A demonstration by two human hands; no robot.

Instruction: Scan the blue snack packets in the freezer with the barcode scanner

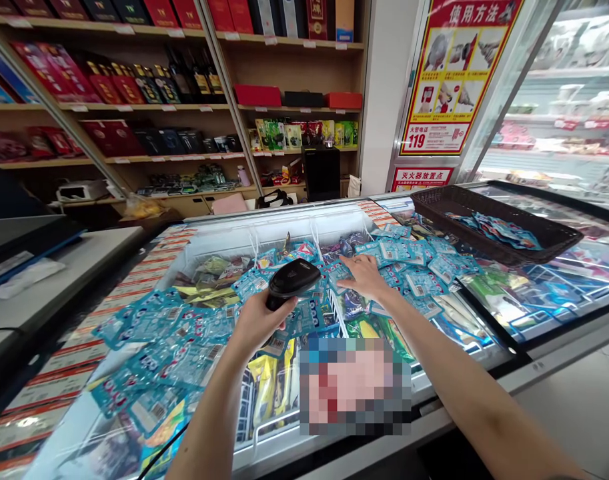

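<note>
Squarely in the left hand [264, 319], a black barcode scanner [295, 275] stands out above a chest freezer [539, 365], its handle wrapped by the curled fingers and its head angled up to the right. Just beside it, the right hand [365, 275] reaches low over blue packets [154, 327], fingers spread and thumb well apart from the forefinger; whether the fingertips touch a packet cannot be told. The packets lie scattered and overlapping to both sides, with yellow packs [264, 383] inside the freezer below. Farther right, a dark brown basket [434, 208] holds more blue packets. Price labels [49, 380] line the left edge. Beyond rise wooden shelves [299, 70] of boxes and bottles, beside a red-and-yellow poster [459, 80] marked 119.
</note>
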